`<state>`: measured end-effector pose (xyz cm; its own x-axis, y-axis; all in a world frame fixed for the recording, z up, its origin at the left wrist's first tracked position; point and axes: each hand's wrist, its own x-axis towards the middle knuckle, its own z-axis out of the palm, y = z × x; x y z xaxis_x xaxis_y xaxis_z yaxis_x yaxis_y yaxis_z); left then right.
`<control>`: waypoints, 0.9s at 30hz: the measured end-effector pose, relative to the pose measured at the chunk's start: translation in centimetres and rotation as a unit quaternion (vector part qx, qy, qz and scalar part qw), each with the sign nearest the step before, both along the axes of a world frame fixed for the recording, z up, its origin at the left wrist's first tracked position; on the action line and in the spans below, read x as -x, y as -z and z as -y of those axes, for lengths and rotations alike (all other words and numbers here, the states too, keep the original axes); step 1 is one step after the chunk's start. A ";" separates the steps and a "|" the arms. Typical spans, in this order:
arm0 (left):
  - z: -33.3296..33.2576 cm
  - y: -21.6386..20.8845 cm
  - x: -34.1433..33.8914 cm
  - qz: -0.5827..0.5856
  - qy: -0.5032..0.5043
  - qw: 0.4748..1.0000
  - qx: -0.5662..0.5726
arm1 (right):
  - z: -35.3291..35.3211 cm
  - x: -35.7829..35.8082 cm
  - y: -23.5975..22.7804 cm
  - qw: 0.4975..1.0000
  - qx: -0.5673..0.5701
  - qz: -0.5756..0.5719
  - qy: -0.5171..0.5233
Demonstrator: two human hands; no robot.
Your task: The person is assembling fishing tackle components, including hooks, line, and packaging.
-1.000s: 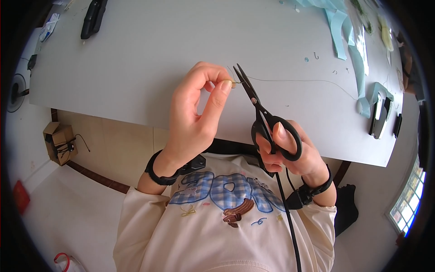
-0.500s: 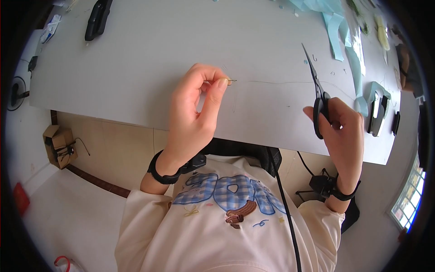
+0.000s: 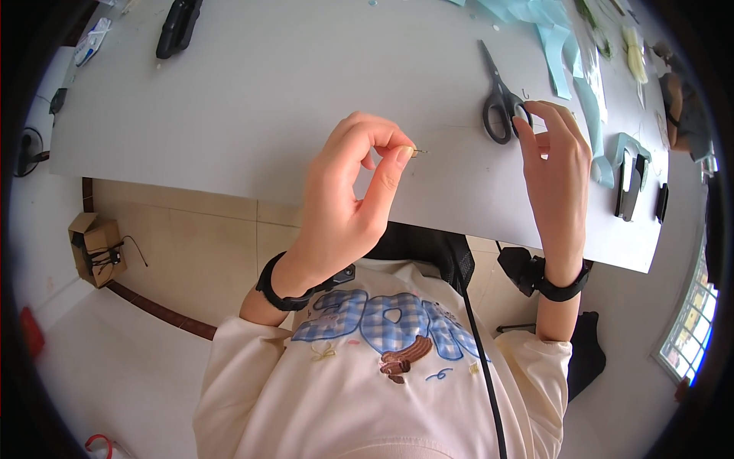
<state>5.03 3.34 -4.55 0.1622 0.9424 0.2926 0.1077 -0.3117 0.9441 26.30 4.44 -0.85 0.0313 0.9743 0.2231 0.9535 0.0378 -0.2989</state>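
My left hand (image 3: 348, 191) is raised over the near edge of the white table (image 3: 290, 99), thumb and forefinger pinched on a small needle (image 3: 417, 151). Whether thread hangs from the needle I cannot tell. My right hand (image 3: 554, 164) rests at the right, its fingertips touching the handle loops of black scissors (image 3: 495, 96) that lie flat on the table with blades pointing away. The fingers are spread and do not grip them.
Light blue fabric pieces (image 3: 562, 46) lie at the far right of the table beside a black stapler-like tool (image 3: 628, 183). Another black tool (image 3: 177, 27) lies far left. A cardboard box (image 3: 95, 246) sits on the floor at left.
My right hand carried the scissors from beside the needle out to the right and laid them on the table. The left hand kept its pinch and barely moved.
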 end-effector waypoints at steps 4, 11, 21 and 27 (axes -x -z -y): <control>-0.1 -0.1 -0.5 0.002 0.010 1.000 0.010 | -0.3 -0.8 1.5 0.998 -0.059 0.019 -0.027; 0.6 -0.5 -1.0 0.006 0.038 0.999 0.013 | 3.3 3.5 -1.5 0.943 0.025 -0.306 -0.132; 1.3 -1.1 -1.7 0.011 0.058 0.998 0.001 | 4.3 3.4 -0.8 0.897 0.068 -0.416 -0.128; 1.1 -1.4 -1.3 -0.032 0.111 0.991 -0.063 | 4.4 2.6 -1.5 0.837 0.194 -0.496 -0.122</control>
<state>6.29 2.19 -3.12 0.3837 0.8378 0.3883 0.0809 -0.4494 0.8897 23.73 0.08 0.61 -0.1977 0.9716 -0.1297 0.2067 -0.0880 -0.9744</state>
